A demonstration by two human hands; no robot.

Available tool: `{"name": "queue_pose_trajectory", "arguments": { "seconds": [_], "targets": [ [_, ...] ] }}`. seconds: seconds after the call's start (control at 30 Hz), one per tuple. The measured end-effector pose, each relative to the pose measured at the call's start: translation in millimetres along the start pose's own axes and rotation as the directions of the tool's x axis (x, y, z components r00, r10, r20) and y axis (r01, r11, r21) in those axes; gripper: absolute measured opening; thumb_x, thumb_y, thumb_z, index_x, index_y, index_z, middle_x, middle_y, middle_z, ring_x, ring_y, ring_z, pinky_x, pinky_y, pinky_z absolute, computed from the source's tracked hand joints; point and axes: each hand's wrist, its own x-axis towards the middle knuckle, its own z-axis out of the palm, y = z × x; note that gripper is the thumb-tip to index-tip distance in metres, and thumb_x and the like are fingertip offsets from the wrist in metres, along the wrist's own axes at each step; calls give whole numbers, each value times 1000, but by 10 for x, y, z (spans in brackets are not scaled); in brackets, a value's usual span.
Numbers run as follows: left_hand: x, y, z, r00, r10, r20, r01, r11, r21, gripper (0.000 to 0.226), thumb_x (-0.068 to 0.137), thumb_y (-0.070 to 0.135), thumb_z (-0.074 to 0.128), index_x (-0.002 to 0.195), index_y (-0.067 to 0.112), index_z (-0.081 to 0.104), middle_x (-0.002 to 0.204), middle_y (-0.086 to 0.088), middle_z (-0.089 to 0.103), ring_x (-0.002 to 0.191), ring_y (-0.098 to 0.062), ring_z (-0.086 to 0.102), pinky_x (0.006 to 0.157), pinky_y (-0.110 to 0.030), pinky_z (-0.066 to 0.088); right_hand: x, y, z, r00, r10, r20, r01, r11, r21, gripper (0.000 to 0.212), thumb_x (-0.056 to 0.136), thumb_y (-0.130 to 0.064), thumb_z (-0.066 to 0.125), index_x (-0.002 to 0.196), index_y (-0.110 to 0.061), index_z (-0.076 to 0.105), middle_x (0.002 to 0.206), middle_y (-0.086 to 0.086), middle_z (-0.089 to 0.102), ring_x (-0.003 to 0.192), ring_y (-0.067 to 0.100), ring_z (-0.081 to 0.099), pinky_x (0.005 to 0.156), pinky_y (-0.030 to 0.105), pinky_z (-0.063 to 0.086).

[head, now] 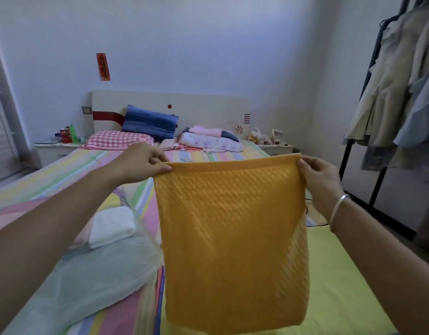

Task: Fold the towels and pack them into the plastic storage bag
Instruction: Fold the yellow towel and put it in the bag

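Over the bed (341, 286), your left hand (141, 163) and right hand (317, 180) pinch the towel (233, 238) by its top corners. You seem mid-fold; next, bring those corners together evenly.

The orange towel (233, 238) is hanging in front of the bed (70, 170), blocking the middle of its striped sheet from sight. The plastic bag (87, 274) is clouding a folded white towel (112, 226) and something pink beside it that I cannot make out. The hanging clothes (397, 93) are running off the right edge. The red wall strip (103, 66) is showing writing too small to read.
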Motion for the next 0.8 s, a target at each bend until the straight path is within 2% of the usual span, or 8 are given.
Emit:
{"name": "queue_pose_trajectory", "arguments": {
  "seconds": [0.13,0.23,0.3,0.37,0.43,0.53,0.63,0.8],
  "targets": [
    [372,-98,165,984,-20,-175,32,997,66,21,91,28,65,107,14,71,102,-4,69,90,-15,57,76,-29,44,317,102,227,1000,8,14,-8,1000,8,19,96,-20,55,112,-14,62,100,0,63,93,15,58,85,32,52],
    [468,-38,93,941,26,-337,-26,1000,6,17,95,19,59,107,13,69,95,-1,65,88,-16,57,77,-29,43,460,-19,261,999,-25,28,21,993,114,15,95,-23,56,109,-18,59,100,-1,61,102,21,60,90,38,53],
    [411,8,79,924,71,-375,-85,996,-22,13,96,16,56,104,13,66,91,2,62,86,-16,57,72,-23,42,439,-30,206,997,-36,63,23,980,195,19,95,-23,56,113,-19,58,105,2,62,104,22,61,89,40,54],
    [245,-12,146,940,88,-330,-129,986,-105,10,97,13,54,101,16,62,89,3,60,85,-14,55,68,-19,41,305,72,84,995,-32,97,5,965,263,23,94,-22,56,117,-18,57,109,4,62,106,21,61,90,38,54],
    [-15,-84,292,962,98,-255,-157,963,-221,9,96,12,55,96,18,61,89,2,61,87,-18,57,74,-25,47,59,270,-81,993,-33,115,0,959,283,26,90,-26,60,115,-20,60,107,2,63,104,18,61,89,35,53],
    [-593,-179,665,984,106,-145,-157,894,-419,10,88,21,54,90,24,63,84,7,65,86,-15,61,78,-23,48,-483,665,-361,987,6,161,-48,965,259,46,66,-48,72,107,-26,64,99,0,68,92,13,64,80,29,55],
    [-1244,-244,1145,995,85,-50,-98,826,-556,8,85,26,60,87,22,66,85,6,71,85,-10,66,76,-16,47,-1034,1117,-639,970,106,221,-150,970,190,72,45,-66,83,104,-27,67,96,0,70,87,12,65,75,25,56],
    [-2083,-452,1888,998,-59,35,68,761,-645,25,75,47,61,87,26,68,75,0,65,72,-15,62,69,-30,50,-1655,1607,-917,920,277,276,-308,948,75,88,28,-72,83,100,-22,69,88,8,67,78,18,60,65,28,53]
  ]
}}
